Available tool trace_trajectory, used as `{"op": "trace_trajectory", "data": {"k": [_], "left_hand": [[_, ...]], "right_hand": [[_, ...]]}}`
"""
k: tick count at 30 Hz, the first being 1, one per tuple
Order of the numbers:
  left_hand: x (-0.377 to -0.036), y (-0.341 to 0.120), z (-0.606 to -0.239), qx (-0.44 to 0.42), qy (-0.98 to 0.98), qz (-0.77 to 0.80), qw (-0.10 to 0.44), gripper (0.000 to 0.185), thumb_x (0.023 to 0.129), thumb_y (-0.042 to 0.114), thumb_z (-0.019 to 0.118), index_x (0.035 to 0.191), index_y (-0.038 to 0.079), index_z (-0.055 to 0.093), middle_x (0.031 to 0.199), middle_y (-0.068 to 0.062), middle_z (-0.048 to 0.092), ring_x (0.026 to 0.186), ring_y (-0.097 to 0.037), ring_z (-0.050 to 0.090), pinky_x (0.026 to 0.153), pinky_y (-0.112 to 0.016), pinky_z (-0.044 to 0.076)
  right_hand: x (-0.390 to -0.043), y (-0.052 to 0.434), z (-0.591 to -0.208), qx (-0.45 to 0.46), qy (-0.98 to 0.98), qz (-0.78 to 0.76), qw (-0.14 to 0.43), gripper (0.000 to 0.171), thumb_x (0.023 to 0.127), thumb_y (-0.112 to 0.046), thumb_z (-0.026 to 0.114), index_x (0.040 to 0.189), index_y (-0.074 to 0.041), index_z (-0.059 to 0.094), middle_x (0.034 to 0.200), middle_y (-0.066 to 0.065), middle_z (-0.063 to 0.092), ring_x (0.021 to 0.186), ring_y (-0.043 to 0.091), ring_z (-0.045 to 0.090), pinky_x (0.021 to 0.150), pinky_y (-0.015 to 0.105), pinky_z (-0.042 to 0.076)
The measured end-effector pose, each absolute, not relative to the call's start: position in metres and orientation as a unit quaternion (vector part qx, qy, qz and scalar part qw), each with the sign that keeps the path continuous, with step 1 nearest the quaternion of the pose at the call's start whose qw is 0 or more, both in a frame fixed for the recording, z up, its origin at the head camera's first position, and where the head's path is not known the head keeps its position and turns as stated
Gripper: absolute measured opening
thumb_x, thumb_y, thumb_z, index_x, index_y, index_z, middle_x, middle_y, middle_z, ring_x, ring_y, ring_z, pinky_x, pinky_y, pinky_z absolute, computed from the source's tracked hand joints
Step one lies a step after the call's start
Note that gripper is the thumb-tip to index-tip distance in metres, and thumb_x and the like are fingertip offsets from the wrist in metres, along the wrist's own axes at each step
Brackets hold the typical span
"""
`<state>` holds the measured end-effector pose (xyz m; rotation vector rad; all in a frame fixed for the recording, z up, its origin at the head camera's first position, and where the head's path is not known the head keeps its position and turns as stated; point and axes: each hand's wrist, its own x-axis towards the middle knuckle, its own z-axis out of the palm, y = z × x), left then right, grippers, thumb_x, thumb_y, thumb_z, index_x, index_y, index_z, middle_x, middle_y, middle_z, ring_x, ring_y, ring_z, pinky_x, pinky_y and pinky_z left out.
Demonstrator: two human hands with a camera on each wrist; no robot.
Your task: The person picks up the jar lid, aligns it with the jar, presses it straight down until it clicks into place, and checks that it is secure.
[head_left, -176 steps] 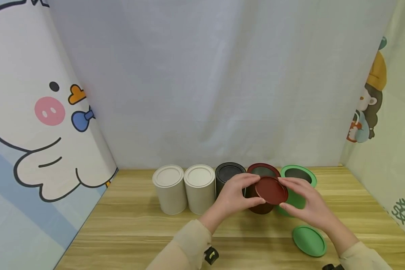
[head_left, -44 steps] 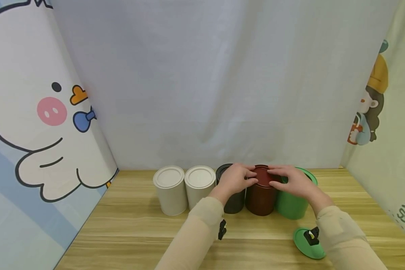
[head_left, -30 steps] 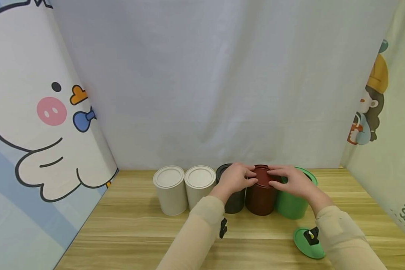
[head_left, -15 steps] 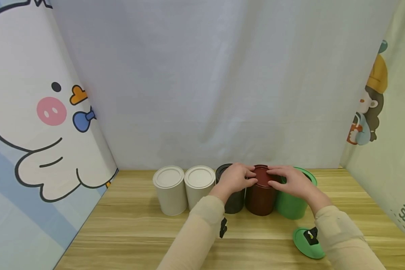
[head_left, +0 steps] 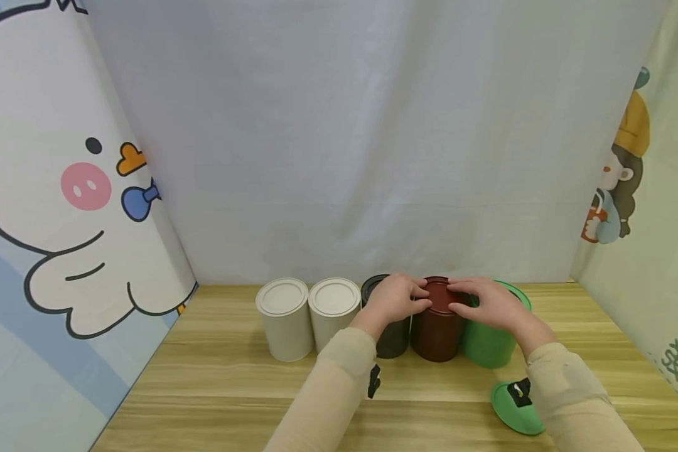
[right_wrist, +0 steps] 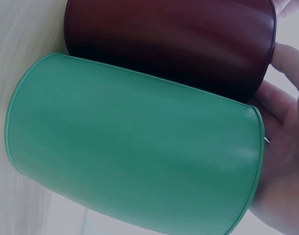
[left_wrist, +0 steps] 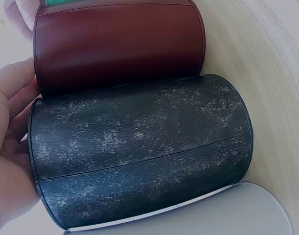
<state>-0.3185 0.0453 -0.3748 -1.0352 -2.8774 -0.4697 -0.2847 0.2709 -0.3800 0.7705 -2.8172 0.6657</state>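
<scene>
At the far left we saw a cartoon backdrop panel (head_left: 62, 188) printed with a white, pink-cheeked character, and behind the work a pale grey fabric curtain (head_left: 361, 138) hung down to the back edge of the light wooden tabletop (head_left: 231, 389). On that surface five cylindrical tins stood in a tight row: two matte white lidded tins (head_left: 285, 317) touching each other, then a speckled black tin (head_left: 392, 342), a dark red tin (head_left: 437, 336) and a green open tin (head_left: 488, 348). Our left hand (head_left: 395, 300) rested over the black tin's top, its fingers curved onto the near edge of the round dark red lid (head_left: 439, 295), which sat on the red tin. Our right hand (head_left: 486, 304) reached across the green tin's mouth, fingertips pressed on the same lid from the other side. A flat round green lid (head_left: 511, 411) lay on the wood nearer us, to the right. A second cartoon panel (head_left: 627, 176) closed the right side.
</scene>
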Motion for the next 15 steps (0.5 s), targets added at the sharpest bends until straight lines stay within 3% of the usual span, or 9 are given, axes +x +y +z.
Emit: {"op": "trace_trajectory", "data": {"k": [15], "left_hand": [[-0.3201,0.0465,-0.3757,-0.330,-0.928,-0.172,0.013,0.030,0.098,0.031,0.065,0.123,0.017,0.072,0.139,0.005,0.058,0.127,-0.014,0.053,0.102,-0.026,0.045]], "right_hand": [[-0.2860,0.2705,-0.3757,0.266,-0.939,0.205,0.076,0.044,0.094,-0.026,0.070,0.126,0.005,0.065,0.133,0.022,0.059,0.122,0.045,0.053,0.098,0.057,0.045]]}}
